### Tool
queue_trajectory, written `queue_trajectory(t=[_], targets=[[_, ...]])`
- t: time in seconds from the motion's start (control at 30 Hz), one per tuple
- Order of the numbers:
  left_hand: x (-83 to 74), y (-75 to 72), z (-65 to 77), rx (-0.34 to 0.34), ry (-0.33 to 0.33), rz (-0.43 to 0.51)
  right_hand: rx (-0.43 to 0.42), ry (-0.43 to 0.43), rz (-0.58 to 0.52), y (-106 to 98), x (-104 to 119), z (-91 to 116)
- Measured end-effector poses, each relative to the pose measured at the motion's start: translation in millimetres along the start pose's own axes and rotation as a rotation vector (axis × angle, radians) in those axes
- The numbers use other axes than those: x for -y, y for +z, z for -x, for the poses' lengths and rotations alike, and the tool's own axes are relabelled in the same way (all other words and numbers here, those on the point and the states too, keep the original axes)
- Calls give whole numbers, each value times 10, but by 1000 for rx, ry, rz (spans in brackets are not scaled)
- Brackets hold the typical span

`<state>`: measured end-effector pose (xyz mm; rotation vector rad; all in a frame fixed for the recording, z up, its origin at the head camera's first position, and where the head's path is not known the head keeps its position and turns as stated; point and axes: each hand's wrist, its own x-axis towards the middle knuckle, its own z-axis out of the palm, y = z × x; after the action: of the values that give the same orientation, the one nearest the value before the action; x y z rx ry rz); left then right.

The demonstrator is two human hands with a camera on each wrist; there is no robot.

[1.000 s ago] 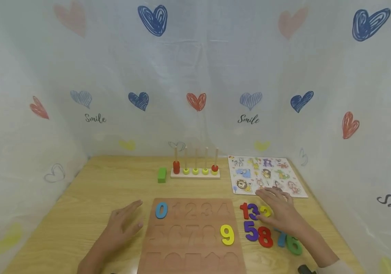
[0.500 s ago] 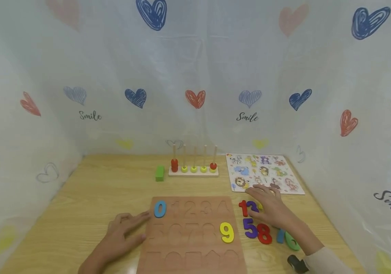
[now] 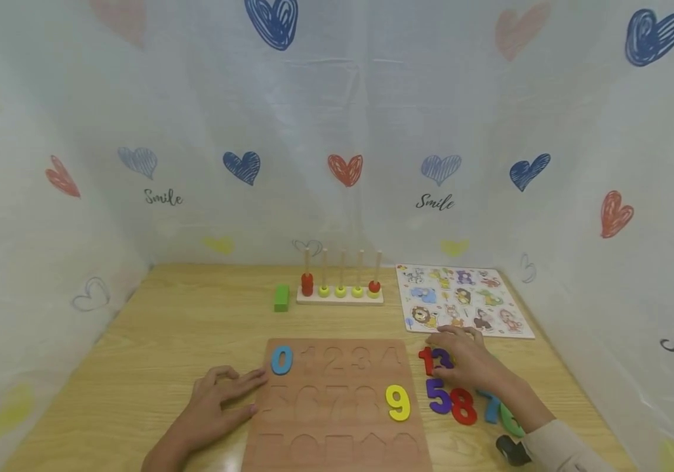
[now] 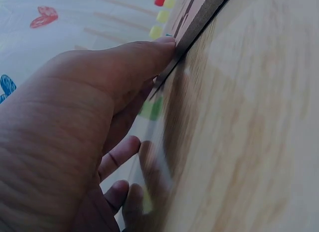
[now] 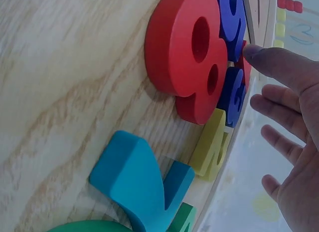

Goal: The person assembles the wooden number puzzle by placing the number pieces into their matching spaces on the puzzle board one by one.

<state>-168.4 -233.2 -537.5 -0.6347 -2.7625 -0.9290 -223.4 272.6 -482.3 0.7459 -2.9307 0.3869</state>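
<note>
A brown number board (image 3: 337,373) with shaped recesses lies on the table, a blue 0 (image 3: 281,360) at its top left and a yellow 9 (image 3: 398,402) at its right. My left hand (image 3: 210,413) touches the board's left edge with its fingertips, as the left wrist view also shows. Over the loose numerals at the right hovers my right hand (image 3: 469,360), fingers spread, thumb close to the red 1 (image 3: 426,361) and purple 3 (image 3: 442,358). In the right wrist view it grips nothing visible. A yellow numeral (image 5: 209,147) shows there but is hidden from the head view.
A purple 5 (image 3: 438,396), red 8 (image 3: 463,406), blue 7 (image 3: 491,408) and green numeral (image 3: 511,421) lie right of the board. Behind stand a green block (image 3: 281,298), a peg counter (image 3: 340,298) with beads and an animal puzzle (image 3: 461,301). Heart-printed curtains surround the table.
My left hand has moved right and now meets the board's edge. My right hand has shifted left and down over the loose numerals, covering the yellow one. The head view has tilted slightly.
</note>
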Motion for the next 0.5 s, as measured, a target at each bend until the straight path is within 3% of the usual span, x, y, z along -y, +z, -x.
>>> queue_trajectory(t=[0.23, 0.5], targets=[[2, 0, 13, -4, 1, -3, 31, -30, -31, 47, -30, -7], [-17, -13, 10, 7, -15, -8, -6, -21, -37, 53, -1, -20]])
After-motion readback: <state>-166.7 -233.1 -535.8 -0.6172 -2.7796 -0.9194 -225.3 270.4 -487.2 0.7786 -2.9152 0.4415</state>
